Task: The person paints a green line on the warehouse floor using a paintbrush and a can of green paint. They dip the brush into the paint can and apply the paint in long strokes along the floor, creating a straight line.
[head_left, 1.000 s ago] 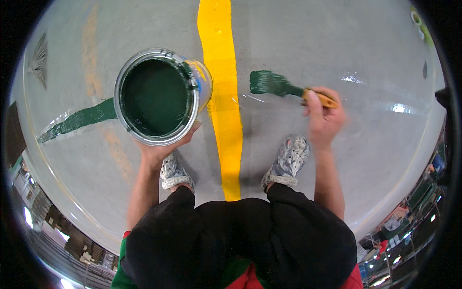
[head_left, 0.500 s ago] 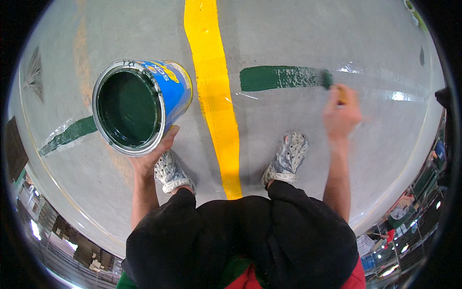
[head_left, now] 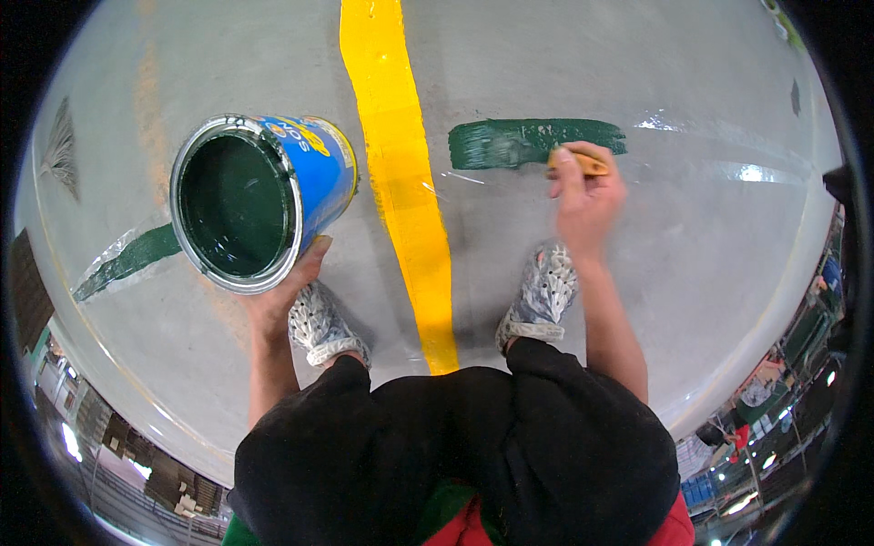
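Note:
My left hand [head_left: 289, 284] grips a blue paint can [head_left: 320, 173] from below, its thumb against the side. Tilted toward me, the open can shows dark green paint [head_left: 235, 205] inside. To the right of the yellow stripe, my right hand [head_left: 592, 196] is closed round the wooden handle of a paintbrush [head_left: 592, 164]. The bristles are hard to make out against a wet green stripe [head_left: 492, 146] on the floor. That stripe is streaky toward its left part. Another green strip [head_left: 146, 250] lies left of the can, partly hidden behind it.
A broad yellow stripe [head_left: 401, 164] runs along the grey floor [head_left: 510, 64] between my feet, which wear patterned clogs [head_left: 542, 291]. Clear shiny tape or film [head_left: 746, 171] lies at the right. A roll-shaped item [head_left: 778, 14] sits at the far right. Cluttered shelving [head_left: 774, 409] lines the right rim.
My right hand has swept the brush leftward along the green stripe, which now looks fuller at its right end and smeared at its left. The paint can has barely shifted.

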{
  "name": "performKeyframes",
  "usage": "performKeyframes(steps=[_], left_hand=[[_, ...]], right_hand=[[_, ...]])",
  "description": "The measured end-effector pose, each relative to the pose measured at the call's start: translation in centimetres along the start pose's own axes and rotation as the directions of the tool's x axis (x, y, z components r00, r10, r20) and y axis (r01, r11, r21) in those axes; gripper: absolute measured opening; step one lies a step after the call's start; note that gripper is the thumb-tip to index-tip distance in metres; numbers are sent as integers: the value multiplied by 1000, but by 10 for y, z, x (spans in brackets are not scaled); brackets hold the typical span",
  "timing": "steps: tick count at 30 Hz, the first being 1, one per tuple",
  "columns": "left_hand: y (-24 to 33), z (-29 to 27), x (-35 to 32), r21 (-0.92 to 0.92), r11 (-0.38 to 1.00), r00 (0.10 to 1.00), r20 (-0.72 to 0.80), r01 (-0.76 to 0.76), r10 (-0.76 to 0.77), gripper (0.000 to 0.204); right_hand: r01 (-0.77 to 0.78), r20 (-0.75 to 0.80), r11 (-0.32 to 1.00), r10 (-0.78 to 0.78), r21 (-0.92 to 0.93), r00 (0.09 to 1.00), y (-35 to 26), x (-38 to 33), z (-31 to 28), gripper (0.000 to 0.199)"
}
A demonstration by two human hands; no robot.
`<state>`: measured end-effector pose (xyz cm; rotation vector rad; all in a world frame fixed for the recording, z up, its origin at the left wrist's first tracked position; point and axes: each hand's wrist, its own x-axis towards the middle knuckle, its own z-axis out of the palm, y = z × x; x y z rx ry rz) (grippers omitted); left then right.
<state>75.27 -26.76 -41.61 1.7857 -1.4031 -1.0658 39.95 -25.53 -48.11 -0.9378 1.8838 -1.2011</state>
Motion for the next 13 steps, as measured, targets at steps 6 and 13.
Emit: performKeyframes(steps=[6, 13], left_hand=[[-1, -5, 2, 121, 990, 997, -3, -78, 79, 72], [-5, 1, 9, 63, 987, 989, -2, -145, 146, 77]], right_hand=[[118, -172, 962, -163, -245, 972, -14, 30, -69, 10], [24, -40, 987, -31, -158, 999, 0, 3, -27, 11]])
